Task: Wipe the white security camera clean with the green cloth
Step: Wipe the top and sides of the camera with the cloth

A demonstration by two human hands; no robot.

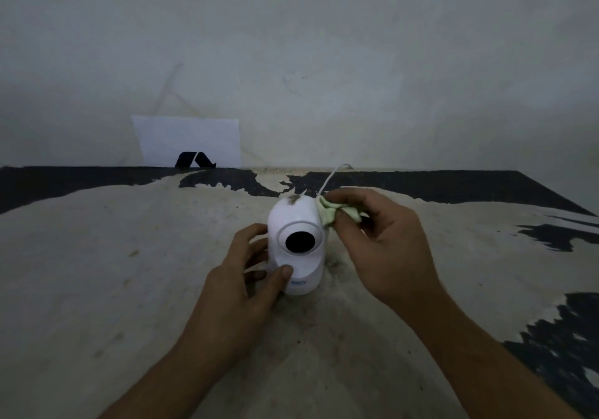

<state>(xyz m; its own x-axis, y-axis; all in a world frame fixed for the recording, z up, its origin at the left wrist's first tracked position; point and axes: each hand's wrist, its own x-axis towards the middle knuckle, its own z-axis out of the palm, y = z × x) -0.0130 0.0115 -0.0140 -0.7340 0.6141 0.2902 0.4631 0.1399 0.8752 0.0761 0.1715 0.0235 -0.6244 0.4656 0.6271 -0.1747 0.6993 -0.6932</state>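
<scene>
The white security camera [296, 221] stands upright on the worn table [129, 273], its round black lens facing me. A brown dirt smudge marks the top of its dome at the back. My left hand [246, 282] grips the camera's base from the left, thumb on the front of the base. My right hand [379, 243] holds the bunched pale green cloth [330, 213] against the upper right side of the dome. A thin white cable [330, 179] runs from behind the camera toward the wall.
The tabletop is pale with peeling black patches along the back [97, 180] and right edges. A white sheet of paper [188, 141] with a black mark leans on the wall at the back left. The grey wall rises directly behind the table.
</scene>
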